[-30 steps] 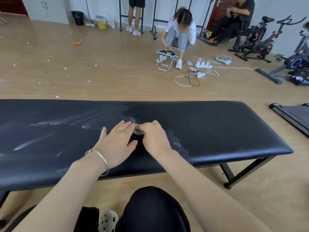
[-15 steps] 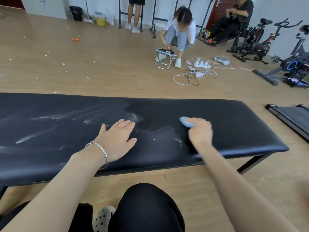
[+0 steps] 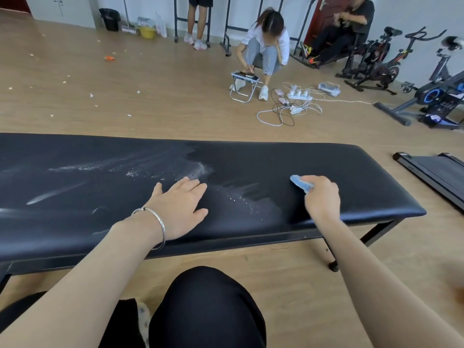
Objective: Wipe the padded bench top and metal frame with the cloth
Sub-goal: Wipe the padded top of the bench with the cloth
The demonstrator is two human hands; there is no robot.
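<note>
A long black padded bench top (image 3: 351, 169) runs across the view, with white powder streaks on its left half and specks in the middle. My right hand (image 3: 321, 198) grips a small blue cloth (image 3: 300, 183) and holds it against the pad toward the right end. My left hand (image 3: 182, 205), with a silver bangle on the wrist, rests flat with straight fingers on the pad near the middle. The black metal frame leg (image 3: 376, 231) shows below the right end.
A treadmill edge (image 3: 431, 174) lies on the floor to the right. Beyond the bench a person crouches by a folding stool (image 3: 244, 89), with power strips and cables (image 3: 288, 106) nearby. Exercise bikes (image 3: 391, 66) stand at the far right. My knee (image 3: 208, 307) is below.
My right hand has swept the cloth from beside my left hand toward the bench's right end, leaving a wiped dark patch. My left hand has stayed in place.
</note>
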